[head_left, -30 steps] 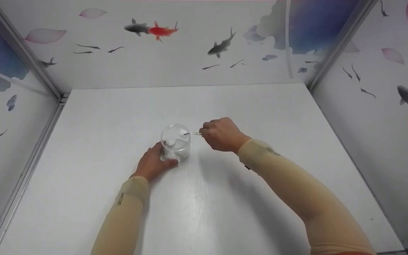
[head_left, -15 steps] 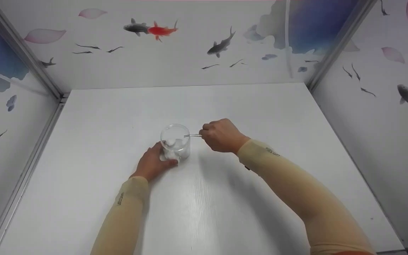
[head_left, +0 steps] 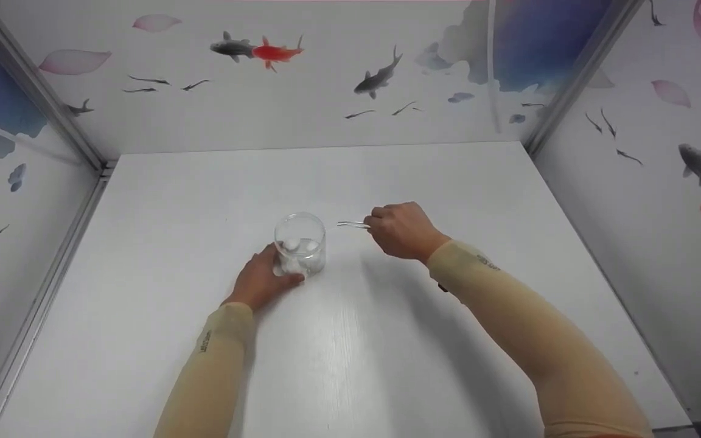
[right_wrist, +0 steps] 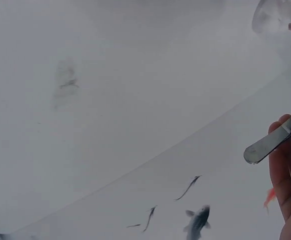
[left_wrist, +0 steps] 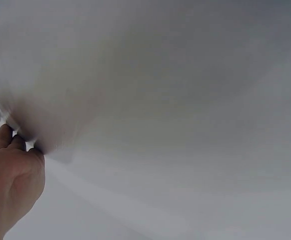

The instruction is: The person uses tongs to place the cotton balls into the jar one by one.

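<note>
A clear, open-topped jar (head_left: 319, 243) stands on the white table in the head view, with several white cotton balls (head_left: 293, 264) in its lower part. My left hand (head_left: 260, 281) grips the jar low on its left side, fingers behind and thumb in front. To the right of the jar, above the table, my right hand (head_left: 404, 230) pinches metal tweezers (head_left: 353, 224). Their tips point left towards the jar, slightly apart, with nothing visible between them. In the right wrist view the flat end of the tweezers (right_wrist: 268, 147) sticks out past the fingers.
The white table (head_left: 162, 231) is walled at the back (head_left: 314, 121) and on both sides by panels printed with fish and petals. Metal strips (head_left: 582, 79) run along the corners. Dark shadows of the right arm fall on the table.
My right hand has drawn the tweezers out from over the jar's mouth and moved right. The left hand and the jar stay in place.
</note>
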Demonstrator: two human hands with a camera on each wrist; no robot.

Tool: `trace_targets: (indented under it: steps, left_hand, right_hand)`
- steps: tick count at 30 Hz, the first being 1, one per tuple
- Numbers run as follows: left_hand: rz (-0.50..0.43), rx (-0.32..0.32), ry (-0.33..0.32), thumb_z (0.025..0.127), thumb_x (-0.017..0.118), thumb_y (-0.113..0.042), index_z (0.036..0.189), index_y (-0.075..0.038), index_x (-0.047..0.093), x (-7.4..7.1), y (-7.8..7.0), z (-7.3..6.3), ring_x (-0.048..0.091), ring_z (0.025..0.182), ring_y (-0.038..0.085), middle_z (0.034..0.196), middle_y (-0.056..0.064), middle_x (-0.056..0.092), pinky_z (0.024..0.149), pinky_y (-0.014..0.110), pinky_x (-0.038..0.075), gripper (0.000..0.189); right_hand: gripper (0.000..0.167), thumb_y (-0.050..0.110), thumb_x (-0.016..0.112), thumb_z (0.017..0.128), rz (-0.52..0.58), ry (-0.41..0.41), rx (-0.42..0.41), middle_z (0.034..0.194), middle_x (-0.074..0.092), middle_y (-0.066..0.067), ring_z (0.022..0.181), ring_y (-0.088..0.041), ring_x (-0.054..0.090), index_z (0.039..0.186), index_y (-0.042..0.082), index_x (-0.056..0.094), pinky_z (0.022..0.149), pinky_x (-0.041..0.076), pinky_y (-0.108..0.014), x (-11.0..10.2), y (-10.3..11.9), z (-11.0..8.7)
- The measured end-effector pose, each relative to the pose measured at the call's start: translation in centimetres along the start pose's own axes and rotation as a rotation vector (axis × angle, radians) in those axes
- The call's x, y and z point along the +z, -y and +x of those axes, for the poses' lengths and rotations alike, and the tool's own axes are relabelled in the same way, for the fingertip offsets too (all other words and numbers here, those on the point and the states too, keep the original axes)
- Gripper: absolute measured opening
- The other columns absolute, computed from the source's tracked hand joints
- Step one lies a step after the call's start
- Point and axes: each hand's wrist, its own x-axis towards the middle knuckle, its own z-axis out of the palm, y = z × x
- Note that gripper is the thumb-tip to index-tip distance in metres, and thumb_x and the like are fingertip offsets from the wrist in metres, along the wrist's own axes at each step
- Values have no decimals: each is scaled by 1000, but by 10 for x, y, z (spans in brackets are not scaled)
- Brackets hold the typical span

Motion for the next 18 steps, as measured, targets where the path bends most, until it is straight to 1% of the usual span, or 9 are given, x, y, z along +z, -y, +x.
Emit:
trace_targets:
  steps: [2,5,11,14,18]
  left_hand:
    - [-1,14,-1,79,78,-57,156,-9,31,-1,0,0,29,143,41,155,16,39,119,55,20,103]
    - [0,17,-1,79,78,-56,156,-10,31,-1,0,0,31,143,40,154,15,40,119,55,22,101]
    - [-16,-4,21,79,77,-60,157,-12,28,-1,1,-1,23,147,39,159,11,34,121,52,15,104]
    - [-11,1,21,79,76,-61,157,-11,28,-1,0,-1,23,147,38,158,12,34,121,52,14,105]
    - [-5,5,13,79,76,-60,156,-12,30,-1,-1,-2,24,146,38,157,11,36,121,53,15,102]
  right_hand:
    - [6,9,68,89,3,8,40,74,66,-3,58,-17,61,88,8,74,45,53,-34,3,-5,-10]
    - [6,9,69,89,-8,53,111,72,64,-3,56,-17,60,87,7,74,44,52,-34,8,-10,-23]
    - [7,10,70,88,-17,151,240,76,69,-4,59,-17,64,88,7,77,50,56,-36,20,-11,-41]
    - [8,10,70,89,-14,203,270,77,70,-5,61,-18,65,89,8,77,52,57,-36,26,-9,-45]
    - [9,12,70,90,-3,256,291,78,71,-5,63,-19,66,89,8,78,56,59,-36,34,-4,-47]
